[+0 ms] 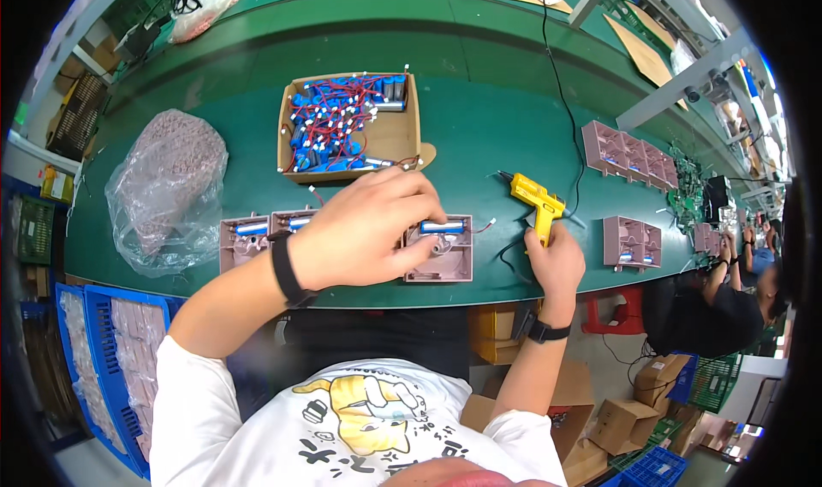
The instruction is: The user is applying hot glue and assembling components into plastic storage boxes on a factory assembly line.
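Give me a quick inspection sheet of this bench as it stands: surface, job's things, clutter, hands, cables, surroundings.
Surface: green bench top, mostly bare at centre.
Job's things: pink plastic housing with blue cell seated in it; yellow glue gun; more housings at left and right.
Clutter: cardboard box of blue wired cells; clear bag of pink parts.
Hands: left hand rests on the housing; right hand has its grip on the glue gun.
Cables: black cord runs across the bench toward the gun.
Surroundings: blue crate, floor cartons, a seated co-worker.
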The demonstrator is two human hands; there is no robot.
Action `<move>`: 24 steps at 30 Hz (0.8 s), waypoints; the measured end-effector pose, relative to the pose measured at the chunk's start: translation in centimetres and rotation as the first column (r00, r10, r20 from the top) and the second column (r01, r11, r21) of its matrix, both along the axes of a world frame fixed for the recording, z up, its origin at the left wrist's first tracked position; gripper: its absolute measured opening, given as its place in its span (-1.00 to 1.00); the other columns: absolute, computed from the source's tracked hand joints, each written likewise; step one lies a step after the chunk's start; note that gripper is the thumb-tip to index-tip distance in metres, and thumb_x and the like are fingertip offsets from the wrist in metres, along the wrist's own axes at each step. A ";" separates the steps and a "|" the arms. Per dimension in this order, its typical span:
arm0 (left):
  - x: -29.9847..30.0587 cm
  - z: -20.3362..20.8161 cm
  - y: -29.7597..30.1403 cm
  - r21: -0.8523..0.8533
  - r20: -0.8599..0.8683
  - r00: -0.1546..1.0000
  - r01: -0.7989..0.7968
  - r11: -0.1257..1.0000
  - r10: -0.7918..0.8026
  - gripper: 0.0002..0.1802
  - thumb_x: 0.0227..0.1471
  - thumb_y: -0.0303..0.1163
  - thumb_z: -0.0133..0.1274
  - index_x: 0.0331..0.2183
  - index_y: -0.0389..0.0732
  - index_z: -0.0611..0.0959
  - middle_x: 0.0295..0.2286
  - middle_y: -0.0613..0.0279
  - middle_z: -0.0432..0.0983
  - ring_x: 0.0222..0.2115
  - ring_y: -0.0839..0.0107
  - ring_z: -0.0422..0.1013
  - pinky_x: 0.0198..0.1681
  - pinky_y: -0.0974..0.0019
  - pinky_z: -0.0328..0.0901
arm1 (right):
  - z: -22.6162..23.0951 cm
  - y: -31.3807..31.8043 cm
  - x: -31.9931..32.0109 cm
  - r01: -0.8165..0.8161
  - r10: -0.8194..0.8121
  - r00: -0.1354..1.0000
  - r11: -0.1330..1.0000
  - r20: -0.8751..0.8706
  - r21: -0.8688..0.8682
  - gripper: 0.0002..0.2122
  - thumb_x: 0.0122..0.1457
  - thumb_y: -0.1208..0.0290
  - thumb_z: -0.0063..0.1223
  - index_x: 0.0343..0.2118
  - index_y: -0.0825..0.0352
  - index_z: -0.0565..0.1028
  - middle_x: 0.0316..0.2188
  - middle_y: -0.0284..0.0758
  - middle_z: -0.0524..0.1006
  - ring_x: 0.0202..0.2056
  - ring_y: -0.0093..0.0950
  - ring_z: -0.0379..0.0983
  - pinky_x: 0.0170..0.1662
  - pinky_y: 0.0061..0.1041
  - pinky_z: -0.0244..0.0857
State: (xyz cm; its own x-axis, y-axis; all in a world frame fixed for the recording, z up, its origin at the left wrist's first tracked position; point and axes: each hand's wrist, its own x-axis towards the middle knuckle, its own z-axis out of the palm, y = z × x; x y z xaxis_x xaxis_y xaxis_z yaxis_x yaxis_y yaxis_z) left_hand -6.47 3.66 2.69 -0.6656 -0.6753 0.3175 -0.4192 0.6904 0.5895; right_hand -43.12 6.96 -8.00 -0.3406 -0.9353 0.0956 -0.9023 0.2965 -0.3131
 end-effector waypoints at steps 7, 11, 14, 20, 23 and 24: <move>-4.2 -2.7 -4.6 0.226 0.408 0.912 -0.069 0.972 -0.030 -0.55 0.33 -0.09 0.21 0.05 -0.24 0.73 -0.10 -0.03 0.68 -0.01 -0.09 0.62 0.10 -0.07 0.51 | -1.4 0.9 0.6 0.030 -0.014 0.997 0.980 0.082 -0.197 -0.60 0.21 0.02 0.40 -0.40 0.29 0.51 -0.50 -0.20 0.63 -0.41 -0.06 0.60 -0.31 -0.10 0.43; -4.8 -2.5 -5.5 0.339 0.469 0.877 -0.066 0.939 -0.108 -0.45 0.34 0.00 0.22 0.09 -0.28 0.72 -0.10 -0.05 0.69 -0.04 -0.08 0.64 0.06 -0.02 0.53 | -2.1 1.0 0.4 0.017 0.005 0.996 0.965 0.084 -0.262 -0.63 0.20 0.08 0.42 -0.37 0.29 0.52 -0.52 -0.26 0.58 -0.48 -0.23 0.57 -0.36 -0.20 0.40; -3.8 -3.2 -4.6 0.330 0.419 0.906 -0.093 0.939 -0.057 -0.41 0.32 0.03 0.26 0.10 -0.27 0.71 -0.07 -0.05 0.69 0.00 -0.08 0.62 0.11 -0.05 0.50 | -1.5 1.4 0.0 0.019 0.027 0.982 0.971 0.188 -0.239 -0.67 0.19 0.16 0.45 -0.35 0.30 0.54 -0.54 -0.29 0.57 -0.53 -0.35 0.52 -0.39 -0.27 0.37; -1.2 -2.2 1.1 0.160 0.281 0.945 -0.220 0.962 0.169 -0.22 0.22 0.12 0.38 0.23 -0.24 0.63 0.13 -0.06 0.61 0.18 -0.11 0.50 0.30 -0.13 0.38 | 0.4 2.4 -0.6 0.086 0.058 0.699 0.983 0.713 -0.163 -0.81 0.25 0.44 0.38 -0.21 0.40 0.58 -0.49 -0.45 0.54 -0.46 -0.72 0.42 -0.37 -0.56 0.32; -1.2 -3.1 3.3 0.080 0.224 0.943 -0.270 0.960 0.247 0.00 0.06 0.13 0.50 0.36 -0.18 0.53 0.29 -0.05 0.46 0.35 -0.16 0.34 0.45 -0.25 0.20 | 2.0 2.1 0.5 0.063 0.070 0.797 0.978 0.600 -0.197 -0.82 0.25 0.49 0.38 -0.19 0.42 0.58 -0.46 -0.46 0.57 -0.44 -0.74 0.40 -0.34 -0.60 0.33; -1.1 -3.3 3.5 0.087 0.219 0.944 -0.271 0.959 0.247 0.00 0.06 0.13 0.50 0.36 -0.18 0.53 0.29 -0.05 0.46 0.35 -0.16 0.34 0.45 -0.25 0.20 | 2.3 2.0 0.8 0.048 0.077 0.839 0.976 0.539 -0.214 -0.82 0.25 0.52 0.37 -0.19 0.43 0.58 -0.45 -0.46 0.59 -0.42 -0.76 0.39 -0.33 -0.63 0.33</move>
State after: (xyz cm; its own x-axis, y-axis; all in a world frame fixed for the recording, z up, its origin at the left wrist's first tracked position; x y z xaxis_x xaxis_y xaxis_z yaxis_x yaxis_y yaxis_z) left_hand -7.58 7.16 -0.61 -0.5049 -0.8569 0.1042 -0.6938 0.4746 0.5417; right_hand -42.27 8.98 -5.66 -0.3821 -0.9193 0.0946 -0.5732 0.1554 -0.8045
